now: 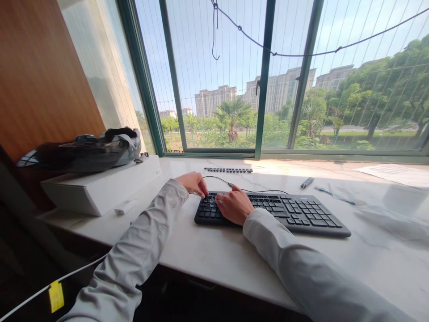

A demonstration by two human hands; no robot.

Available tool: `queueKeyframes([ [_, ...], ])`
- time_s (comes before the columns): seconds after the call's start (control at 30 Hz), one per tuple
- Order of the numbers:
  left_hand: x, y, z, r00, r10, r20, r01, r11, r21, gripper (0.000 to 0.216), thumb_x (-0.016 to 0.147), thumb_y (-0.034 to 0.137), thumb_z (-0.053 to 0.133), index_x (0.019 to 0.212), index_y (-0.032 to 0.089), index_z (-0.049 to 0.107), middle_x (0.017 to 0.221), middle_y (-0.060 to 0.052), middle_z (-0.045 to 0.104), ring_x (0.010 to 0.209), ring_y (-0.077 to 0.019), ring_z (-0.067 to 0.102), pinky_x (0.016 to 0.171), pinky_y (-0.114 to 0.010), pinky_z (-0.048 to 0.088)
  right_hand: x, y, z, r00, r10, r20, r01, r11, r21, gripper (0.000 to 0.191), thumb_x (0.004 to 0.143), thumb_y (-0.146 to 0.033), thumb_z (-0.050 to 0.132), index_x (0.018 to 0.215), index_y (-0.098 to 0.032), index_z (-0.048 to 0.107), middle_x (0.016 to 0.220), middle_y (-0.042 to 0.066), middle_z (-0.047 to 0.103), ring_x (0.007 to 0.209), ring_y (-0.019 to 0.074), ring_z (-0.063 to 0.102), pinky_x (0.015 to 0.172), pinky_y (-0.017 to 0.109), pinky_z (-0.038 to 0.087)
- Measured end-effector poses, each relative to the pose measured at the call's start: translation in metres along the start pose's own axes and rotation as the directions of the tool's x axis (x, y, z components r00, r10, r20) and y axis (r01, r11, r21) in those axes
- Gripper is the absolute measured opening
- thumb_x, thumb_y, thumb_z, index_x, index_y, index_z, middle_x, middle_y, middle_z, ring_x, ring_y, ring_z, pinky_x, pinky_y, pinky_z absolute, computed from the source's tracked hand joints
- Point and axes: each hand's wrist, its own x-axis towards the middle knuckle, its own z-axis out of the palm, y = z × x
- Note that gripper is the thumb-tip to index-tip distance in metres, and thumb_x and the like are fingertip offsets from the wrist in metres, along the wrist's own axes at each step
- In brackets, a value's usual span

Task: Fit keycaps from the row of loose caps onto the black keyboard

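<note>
A black keyboard (318, 222) lies on the white marbled counter, its top row looking darker and recessed beside the other keys. At its upper left corner my left hand (194, 182) reaches down, fingertips pinched together against the keys. Whatever sits between them is too small to make out. My right hand (236, 206) rests over the left half of the keyboard with curled fingers, close to the left one. A pale glint shows at its fingertips, but I cannot tell what it is. Behind the keyboard stretches a row of small dark pieces like keycaps (228, 170).
A white box (100, 190) with a dark visor-like headset (83, 150) on it stands left. A small white object (124, 207) lies beside it. To the right are a USB stick-like piece (307, 182), a thin blue tool (323, 191), clear plastic (395, 219) and paper (398, 174).
</note>
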Motion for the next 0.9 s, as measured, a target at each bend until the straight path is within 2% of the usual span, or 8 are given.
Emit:
queueKeyframes([
  [0.23,0.001,0.001,0.000,0.998,0.057,-0.016,-0.057,0.998,-0.022,0.025,0.054,0.029,0.078,0.079,0.023,0.077,0.076,0.000,0.073,0.075,-0.0163,0.066,0.068,-0.021,0.048,0.001,-0.004,-0.008,0.999,-0.032,-0.021,0.034,0.995,0.098,0.043,0.096,-0.031,0.028,0.082,-0.017,0.067,0.079,0.008,0.070,0.067,0.0140,0.059,0.081,0.032,0.025],
  [0.37,0.000,0.003,-0.001,0.998,0.048,-0.034,-0.047,0.999,0.019,0.024,0.054,0.029,0.079,0.078,0.023,0.077,0.076,0.001,0.073,0.075,-0.0159,0.066,0.066,-0.020,0.046,0.001,-0.007,-0.010,0.999,-0.039,-0.003,0.039,0.990,0.136,0.040,0.096,-0.037,0.031,0.100,-0.020,0.068,0.086,0.007,0.068,0.074,0.0148,0.059,0.082,0.033,0.024],
  [0.5,0.000,0.003,-0.001,0.999,0.014,-0.037,-0.012,0.998,0.059,0.027,0.053,0.032,0.079,0.078,0.023,0.077,0.076,0.001,0.073,0.075,-0.0151,0.065,0.065,-0.019,0.045,0.000,-0.009,-0.007,0.999,-0.053,0.012,0.051,0.989,0.135,0.045,0.094,-0.050,0.031,0.117,-0.025,0.061,0.093,0.006,0.065,0.077,0.0144,0.057,0.084,0.033,0.025],
  [0.77,0.002,-0.002,-0.003,0.999,-0.039,0.003,0.038,0.997,0.068,0.034,0.053,0.038,0.078,0.083,0.021,0.077,0.077,-0.001,0.072,0.075,-0.0146,0.063,0.064,-0.019,0.043,-0.001,-0.008,0.004,0.997,-0.069,0.026,0.064,0.984,0.164,0.052,0.094,-0.054,0.022,0.126,-0.029,0.055,0.097,0.007,0.060,0.081,0.0151,0.055,0.083,0.032,0.026],
  [0.9,0.000,0.001,-0.003,0.997,-0.073,0.013,0.072,0.995,0.063,0.036,0.053,0.040,0.078,0.085,0.021,0.076,0.074,-0.001,0.071,0.065,-0.0120,0.059,0.054,-0.019,0.038,-0.002,-0.008,0.006,0.998,-0.055,0.035,0.049,0.985,0.168,0.054,0.094,-0.055,0.022,0.129,-0.028,0.051,0.098,0.007,0.061,0.083,0.0162,0.055,0.084,0.034,0.026],
])
